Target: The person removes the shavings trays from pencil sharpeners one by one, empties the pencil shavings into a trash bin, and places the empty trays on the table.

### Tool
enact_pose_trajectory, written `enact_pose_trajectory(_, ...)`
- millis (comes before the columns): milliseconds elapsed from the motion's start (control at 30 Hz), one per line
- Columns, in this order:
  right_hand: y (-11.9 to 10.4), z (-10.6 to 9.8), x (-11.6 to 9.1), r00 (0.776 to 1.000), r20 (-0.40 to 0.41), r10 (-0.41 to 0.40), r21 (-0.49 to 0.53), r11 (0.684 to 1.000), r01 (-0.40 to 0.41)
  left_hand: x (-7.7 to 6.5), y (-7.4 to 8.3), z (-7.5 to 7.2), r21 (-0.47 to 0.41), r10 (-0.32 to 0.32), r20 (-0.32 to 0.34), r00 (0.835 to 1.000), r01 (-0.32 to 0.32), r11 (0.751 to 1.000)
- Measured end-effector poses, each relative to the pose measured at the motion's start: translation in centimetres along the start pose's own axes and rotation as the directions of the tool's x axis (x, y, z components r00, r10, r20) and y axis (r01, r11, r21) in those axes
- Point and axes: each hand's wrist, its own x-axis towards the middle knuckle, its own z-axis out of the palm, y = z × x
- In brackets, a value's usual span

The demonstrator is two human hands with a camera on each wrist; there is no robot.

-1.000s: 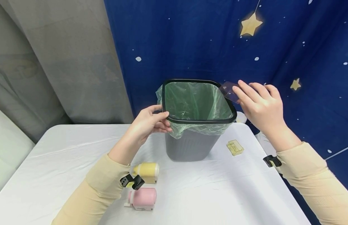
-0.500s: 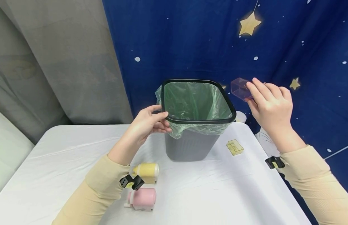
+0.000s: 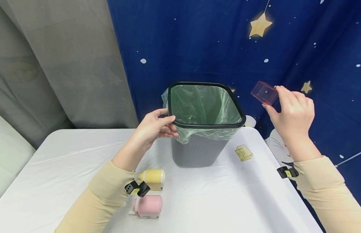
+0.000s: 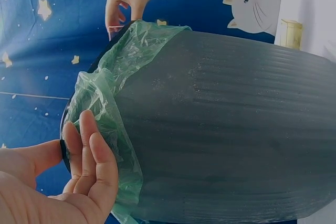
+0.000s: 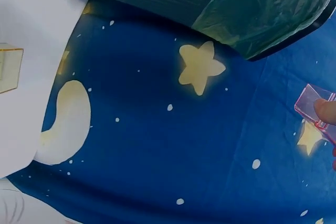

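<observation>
My left hand [image 3: 155,126] holds the near left corner of the rim of a grey trash bin [image 3: 197,152], thumb at the black rim and fingers outside it. A green plastic liner [image 4: 105,98] folds over that rim. Off the bin's right side, raised above the table, my right hand [image 3: 295,113] pinches a small clear pink sharpener drawer [image 3: 264,93] between thumb and fingers. The right wrist view shows only the thumb [image 5: 325,111] and part of the drawer. On the table right of the bin lies a similar clear yellow drawer [image 3: 243,152].
A yellow pencil sharpener [image 3: 153,177] and a pink pencil sharpener [image 3: 149,205] lie by my left forearm on the white-covered table [image 3: 203,200]. Behind the bin hangs a blue star-patterned curtain [image 3: 203,42], with a grey curtain [image 3: 75,64] to its left.
My right hand has moved right, away from the bin's right rim, carrying the pink drawer and turning it. The left hand and the bin stay in place.
</observation>
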Motion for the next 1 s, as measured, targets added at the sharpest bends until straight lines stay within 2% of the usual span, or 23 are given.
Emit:
enact_pose_trajectory(233,1.1,0.3,-1.0,0.996,0.009,0.093,-0.009,0.996,-0.093,0.0,0.0,0.0,-0.008,0.008,0.011,1.000,-0.008,1.000)
enact_pose_trajectory(400,1.7,0.5,-1.9,0.981,0.026,0.191,0.000,0.982,-0.191,0.0,0.0,0.0,-0.007,0.009,0.014,1.000,-0.009,1.000)
enact_pose_trajectory(533,2.1,0.5,-2.7,0.958,0.057,0.282,0.002,0.959,-0.282,-0.1,0.1,0.0,0.000,0.009,0.015,1.000,-0.009,1.000)
enact_pose_trajectory(700,2.7,0.7,-3.5,0.932,0.082,0.354,-0.001,0.935,-0.355,-0.2,0.2,0.1,0.003,0.007,0.016,1.000,-0.007,1.000)
enact_pose_trajectory(1000,3.5,1.3,-5.3,0.850,0.149,0.504,-0.041,0.862,-0.504,-0.2,0.2,0.1,-0.003,0.002,0.009,1.000,-0.002,1.000)
